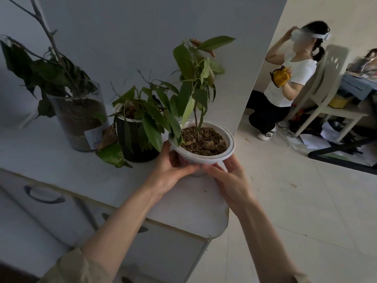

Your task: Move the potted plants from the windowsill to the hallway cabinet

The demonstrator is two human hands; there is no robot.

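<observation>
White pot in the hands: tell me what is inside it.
The white pot holds brown, lumpy soil with one thin stem rising from its middle into green leaves. Roots and anything below the soil surface are covered.

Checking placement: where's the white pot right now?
Head view, centre: white pot held between left hand and right hand, over cabinet top, right of black pot.

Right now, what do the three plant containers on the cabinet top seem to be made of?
The tall clear cylinder looks like glass or clear plastic: soil shows through its wall. The dark round pot looks like glossy black plastic or glazed ceramic; unclear which. The white bowl-shaped pot, held by the left hand and right hand, looks like thin matte plastic with a rolled rim.
</observation>
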